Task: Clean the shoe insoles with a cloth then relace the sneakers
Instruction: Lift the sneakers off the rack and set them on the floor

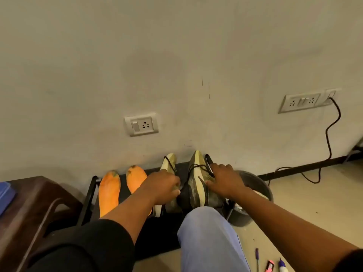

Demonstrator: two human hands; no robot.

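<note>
Two sneakers: on the black rack [89, 195], right end, toes toward the wall.
Right sneaker [198, 185]: long axis runs away from the person; right hand [224, 180] lies on its outer side, fingers curled by the lace [198, 166].
Left sneaker [170, 167]: left hand [164, 186] grips its opening.
Insoles [109, 193]: orange pair, rack's left end.

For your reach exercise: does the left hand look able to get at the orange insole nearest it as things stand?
Probably yes: the left hand, gripping a sneaker, is just beside the nearer orange insole, with nothing visible between them; it must let go first.
</note>
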